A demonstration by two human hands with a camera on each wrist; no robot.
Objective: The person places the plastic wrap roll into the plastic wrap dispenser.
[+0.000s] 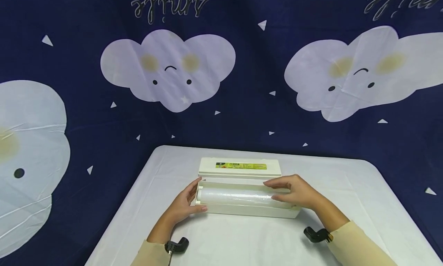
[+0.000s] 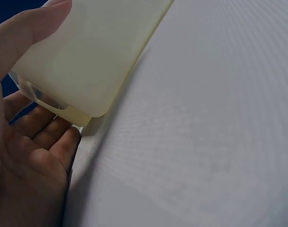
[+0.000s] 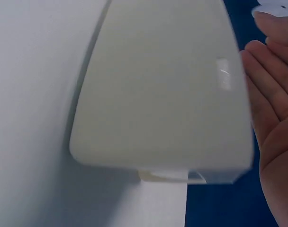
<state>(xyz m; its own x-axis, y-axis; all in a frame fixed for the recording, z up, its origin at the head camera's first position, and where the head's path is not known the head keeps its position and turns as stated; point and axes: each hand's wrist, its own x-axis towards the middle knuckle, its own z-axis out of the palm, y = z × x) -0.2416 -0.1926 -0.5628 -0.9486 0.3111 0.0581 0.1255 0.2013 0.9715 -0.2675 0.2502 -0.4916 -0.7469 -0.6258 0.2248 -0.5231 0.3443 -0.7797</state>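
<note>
An open, long cream box (image 1: 247,211) lies across the table with a roll of clear plastic wrap (image 1: 235,196) inside. My left hand (image 1: 183,204) holds the box's left end, thumb on the front wall and fingers at the end and back; the left wrist view shows this grip around the box (image 2: 92,56). Over the right end of the roll is my right hand (image 1: 294,191), its fingers fairly straight and pointing left. Whether they touch the wrap cannot be told. The right wrist view shows the right hand (image 3: 276,90) beside the upper edge of the box (image 3: 158,94).
Just behind the box lies its cream lid (image 1: 242,173), bearing a green and yellow label. A white cloth covers the table (image 1: 242,243). Beyond the table's back edge hangs a dark blue curtain (image 1: 249,131) with cloud prints.
</note>
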